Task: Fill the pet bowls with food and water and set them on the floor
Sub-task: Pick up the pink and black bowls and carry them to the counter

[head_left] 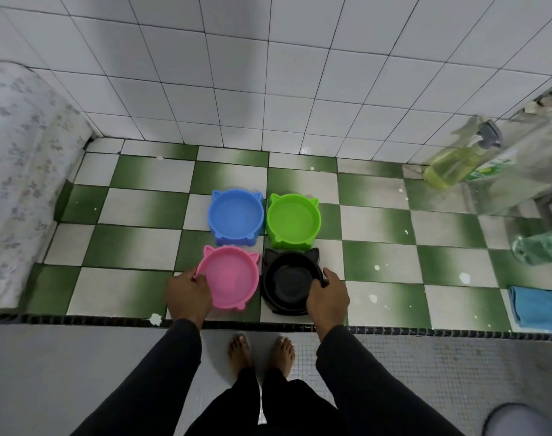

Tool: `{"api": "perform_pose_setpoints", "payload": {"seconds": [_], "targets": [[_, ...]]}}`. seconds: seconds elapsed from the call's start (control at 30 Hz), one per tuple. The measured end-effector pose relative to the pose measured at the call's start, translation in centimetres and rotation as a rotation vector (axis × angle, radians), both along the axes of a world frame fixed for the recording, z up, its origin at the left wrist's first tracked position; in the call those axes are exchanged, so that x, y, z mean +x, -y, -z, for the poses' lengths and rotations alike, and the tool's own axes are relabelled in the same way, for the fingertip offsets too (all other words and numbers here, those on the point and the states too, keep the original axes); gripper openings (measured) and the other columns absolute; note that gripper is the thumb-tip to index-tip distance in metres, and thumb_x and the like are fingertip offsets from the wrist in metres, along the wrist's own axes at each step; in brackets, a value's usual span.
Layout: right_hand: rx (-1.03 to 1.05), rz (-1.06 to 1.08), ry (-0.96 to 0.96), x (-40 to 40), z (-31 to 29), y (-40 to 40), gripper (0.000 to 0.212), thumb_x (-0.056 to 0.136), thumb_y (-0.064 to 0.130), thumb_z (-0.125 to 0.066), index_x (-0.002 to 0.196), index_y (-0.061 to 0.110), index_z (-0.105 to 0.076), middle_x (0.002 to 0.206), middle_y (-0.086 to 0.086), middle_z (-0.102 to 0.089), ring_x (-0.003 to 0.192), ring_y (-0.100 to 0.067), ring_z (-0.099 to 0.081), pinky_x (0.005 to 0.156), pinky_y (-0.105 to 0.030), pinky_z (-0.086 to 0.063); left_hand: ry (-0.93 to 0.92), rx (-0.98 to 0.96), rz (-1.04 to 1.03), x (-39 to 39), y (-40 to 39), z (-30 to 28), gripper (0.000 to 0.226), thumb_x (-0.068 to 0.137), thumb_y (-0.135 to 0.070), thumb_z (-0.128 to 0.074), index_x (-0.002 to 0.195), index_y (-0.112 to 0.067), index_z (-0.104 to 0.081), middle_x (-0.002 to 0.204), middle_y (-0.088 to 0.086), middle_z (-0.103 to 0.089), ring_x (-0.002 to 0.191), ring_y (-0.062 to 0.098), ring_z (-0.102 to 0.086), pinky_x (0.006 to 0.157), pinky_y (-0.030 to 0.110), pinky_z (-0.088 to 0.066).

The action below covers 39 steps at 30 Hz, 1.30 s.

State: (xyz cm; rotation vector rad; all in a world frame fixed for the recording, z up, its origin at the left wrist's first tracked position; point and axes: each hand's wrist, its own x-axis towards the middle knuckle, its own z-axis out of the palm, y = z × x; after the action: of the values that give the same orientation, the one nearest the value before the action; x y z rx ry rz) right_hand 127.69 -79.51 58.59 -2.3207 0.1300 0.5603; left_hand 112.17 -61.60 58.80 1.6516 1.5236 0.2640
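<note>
Bare feet [260, 354] on grey floor, four cat-eared plastic pet bowls on a green-and-white checkered tiled counter [136, 243].

Item 1: pink cat-eared bowl [228, 276], front left; I see my left hand [188, 297] gripping its left rim, fingers curled over the edge. Item 2: black cat-eared bowl [286, 280], front right, touching the pink one; my right hand [326, 295] grasps its right rim. Items 3 and 4: blue cat-eared bowl [236, 216] and green cat-eared bowl [293, 220] just behind, unheld. Contents: none that I can make out. Also: yellow spray bottle [454, 162], folded blue cloth [536, 306].

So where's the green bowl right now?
In the head view, the green bowl sits on the checkered counter, back row right, beside the blue bowl and just behind the black bowl.
</note>
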Motion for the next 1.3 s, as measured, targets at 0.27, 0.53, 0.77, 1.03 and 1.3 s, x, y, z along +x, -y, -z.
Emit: {"api": "perform_pose_setpoints", "payload": {"seconds": [0.27, 0.53, 0.77, 1.03, 1.3], "targets": [[-0.072, -0.04, -0.013, 0.9, 0.4, 0.5, 0.03, 0.097, 0.015, -0.058, 0.12, -0.003, -0.068, 0.117, -0.023, -0.066, 0.104, -0.035, -0.063, 0.071, -0.022, -0.033, -0.041, -0.015, 0.022, 0.3, -0.1, 0.1, 0.025, 0.104, -0.009, -0.053, 0.11, 0.002, -0.075, 0.087, 0.01, -0.07, 0.08, 0.03, -0.065, 0.074, 0.037, -0.058], [-0.126, -0.101, 0.009, 0.8, 0.1, 0.4, 0.028, 0.096, 0.011, -0.059, 0.12, 0.0, -0.069, 0.116, -0.019, -0.068, 0.108, -0.034, -0.063, 0.079, -0.025, -0.04, -0.088, -0.041, 0.02, 0.3, -0.5, 0.2, 0.028, 0.101, -0.004, -0.048, 0.108, 0.001, -0.076, 0.089, 0.016, -0.073, 0.081, 0.035, -0.068, 0.069, 0.036, -0.057], [-0.154, -0.168, -0.009, 0.9, -0.2, 0.5, 0.025, 0.095, 0.01, -0.056, 0.114, -0.002, -0.068, 0.11, -0.024, -0.066, 0.103, -0.038, -0.062, 0.081, -0.033, -0.046, -0.093, -0.056, 0.039, 0.4, -0.8, 0.4, 0.03, 0.102, -0.004, -0.047, 0.116, 0.001, -0.073, 0.093, 0.012, -0.071, 0.083, 0.033, -0.068, 0.072, 0.041, -0.061], [-0.236, -0.313, -0.061, 1.5, -1.6, 0.2, 0.055, 0.089, 0.018, -0.062, 0.14, 0.003, -0.049, 0.134, -0.025, -0.053, 0.123, -0.042, -0.051, 0.102, -0.042, -0.044, -0.275, -0.045, 0.254, 0.9, -1.7, -0.8, 0.033, 0.096, -0.021, -0.058, 0.122, -0.002, -0.063, 0.117, 0.02, -0.065, 0.106, 0.038, -0.063, 0.091, 0.052, -0.058], [-0.343, -0.713, -0.009, 3.7, -4.8, -0.5, 0.045, 0.088, 0.023, -0.059, 0.13, 0.011, -0.051, 0.127, -0.016, -0.057, 0.118, -0.036, -0.053, 0.098, -0.042, -0.048, -0.525, 0.081, 0.598, 1.5, -3.9, -4.1, 0.033, 0.097, -0.032, -0.052, 0.12, -0.009, -0.058, 0.118, 0.016, -0.06, 0.108, 0.032, -0.054, 0.094, 0.046, -0.051]]}}
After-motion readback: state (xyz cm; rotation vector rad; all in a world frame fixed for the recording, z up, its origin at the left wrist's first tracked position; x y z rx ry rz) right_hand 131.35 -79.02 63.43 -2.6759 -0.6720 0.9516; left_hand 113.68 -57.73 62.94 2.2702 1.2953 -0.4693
